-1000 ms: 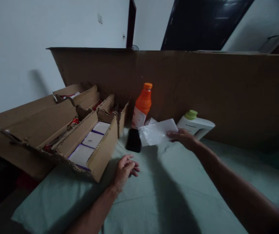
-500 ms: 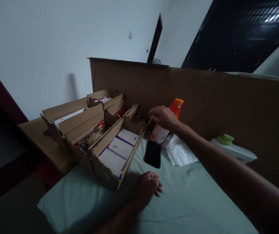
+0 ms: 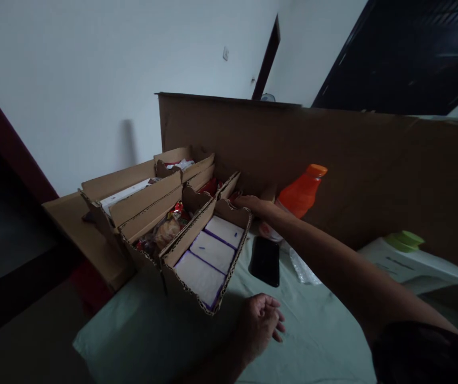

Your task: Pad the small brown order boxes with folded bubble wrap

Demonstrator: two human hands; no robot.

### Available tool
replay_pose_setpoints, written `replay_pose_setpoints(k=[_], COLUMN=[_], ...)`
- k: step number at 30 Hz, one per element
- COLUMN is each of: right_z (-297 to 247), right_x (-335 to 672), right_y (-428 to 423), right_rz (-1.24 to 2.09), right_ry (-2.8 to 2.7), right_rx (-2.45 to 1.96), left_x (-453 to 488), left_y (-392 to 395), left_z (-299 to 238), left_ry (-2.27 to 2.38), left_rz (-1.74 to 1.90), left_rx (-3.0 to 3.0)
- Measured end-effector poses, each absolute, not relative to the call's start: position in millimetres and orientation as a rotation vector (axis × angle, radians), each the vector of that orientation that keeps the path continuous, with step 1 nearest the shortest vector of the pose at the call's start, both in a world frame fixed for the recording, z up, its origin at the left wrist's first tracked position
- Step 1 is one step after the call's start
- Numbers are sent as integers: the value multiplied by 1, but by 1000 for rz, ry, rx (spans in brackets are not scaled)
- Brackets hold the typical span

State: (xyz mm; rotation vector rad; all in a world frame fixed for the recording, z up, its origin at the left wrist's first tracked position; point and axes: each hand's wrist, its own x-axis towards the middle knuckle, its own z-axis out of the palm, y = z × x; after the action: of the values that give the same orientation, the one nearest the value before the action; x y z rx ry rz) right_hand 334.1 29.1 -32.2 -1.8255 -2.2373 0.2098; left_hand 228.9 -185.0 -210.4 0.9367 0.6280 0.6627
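My right hand [image 3: 249, 204] reaches down into the back compartment of the near cardboard divider box [image 3: 191, 285]; its fingers are hidden behind the cardboard edge and the hand itself, so what it holds is not visible. On the pale green cloth [image 3: 312, 320] my left hand [image 3: 261, 322] rests with loosely curled, parted fingers and nothing in them. White packs with purple edges [image 3: 214, 252] fill the compartment nearest me. A black phone [image 3: 266, 261] lies right of that box. Close to my right forearm, an orange bottle [image 3: 300, 192] leans to the right.
Wrapped snacks [image 3: 168, 226] lie in the middle row. A white jug with a green cap [image 3: 416, 261] leans at the right. Bubble wrap [image 3: 304, 268] is partly behind my forearm. A tall cardboard panel [image 3: 352, 144] stands along the back.
My right hand has moved from above the divider's edge down into the back compartment. The orange bottle appears more tilted. The view has shifted slightly, while my left hand stays on the cloth.
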Motion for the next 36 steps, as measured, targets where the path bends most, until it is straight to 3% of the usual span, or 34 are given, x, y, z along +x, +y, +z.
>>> replay_pose_setpoints(k=[4,8,12,19,25,29,32,36], right_z=[4,28,-6,-77,-53,-20,11,34], right_x=[349,394,452,501,465,380,291,187], right_y=[-1,-81,-168,-213,-187,-138,-97,-47], right_rz=[108,-188,-422,-268,-226,-212,14,378], right_ry=[-2121,-1648,-1060,-890,-1152,-1475,-1887,-2654], right_rx=[-1988,-1744,-1761,-2204,-2072,-1598,-1257,-1139], left_x=[226,222,217,217,217,223,226,226], left_y=[-184,-186,-190,-192,-193,-190,-185,-182], left_z=[-208,-206,-202,-202,-202,-202,-202,-202], left_ry=[678,656,632,646,671,705,699,671], left_rz=[605,596,613,614,599,581,592,588], left_rx=[977,991,1021,1076,1062,1021,996,948])
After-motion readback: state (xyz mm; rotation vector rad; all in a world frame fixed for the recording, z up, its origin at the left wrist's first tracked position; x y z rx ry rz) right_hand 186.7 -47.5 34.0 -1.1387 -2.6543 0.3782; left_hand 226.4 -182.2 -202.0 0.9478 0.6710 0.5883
